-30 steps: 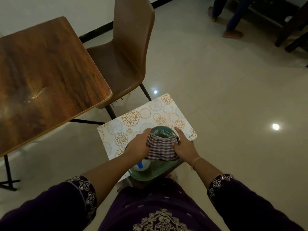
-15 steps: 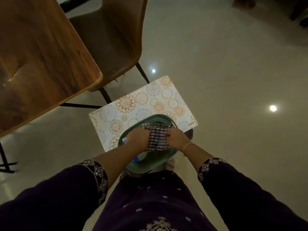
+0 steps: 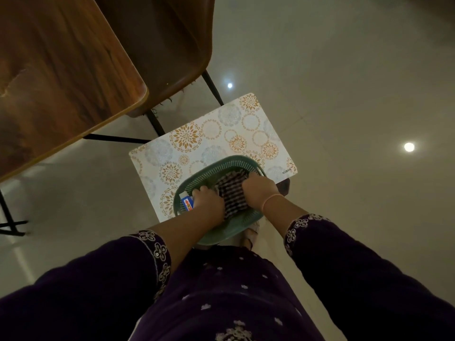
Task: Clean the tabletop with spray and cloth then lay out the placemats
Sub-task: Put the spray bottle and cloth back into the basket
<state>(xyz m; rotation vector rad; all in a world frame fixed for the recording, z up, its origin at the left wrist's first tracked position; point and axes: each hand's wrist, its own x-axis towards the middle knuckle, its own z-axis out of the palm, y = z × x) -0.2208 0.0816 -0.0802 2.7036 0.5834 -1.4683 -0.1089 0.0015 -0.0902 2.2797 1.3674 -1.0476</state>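
Floor [image 3: 344, 94]: pale glossy tiles, with lamp glints mirrored in them.
Table [image 3: 61, 77]: wooden top with a sheen, seen at 10 o'clock.
Chair [image 3: 172, 45]: brown, tucked just beside the table at 12 o'clock.
Placemat [image 3: 197, 141]: patterned, laid under the basket [image 3: 221, 166]. Its long axis runs from 8 to 2 o'clock, with the printed corner toward 3 o'clock. One sheet or a stack cannot be told.
Spray bottle [image 3: 187, 203]: lodged in the basket's 9 o'clock side, partly hidden.
Left hand [image 3: 209, 203]: fingers are curled onto the left edge of the cloth [image 3: 232, 193].
Cloth: checked, bunched inside the basket, long axis from 1 to 7 o'clock.
Right hand [image 3: 261, 190]: curled round the cloth's right edge.
Step, as judged: the cloth is being handled in the basket. Both edges are best kept gathered. The bottle should be left unknocked and the basket not dragged off the placemat's near end.
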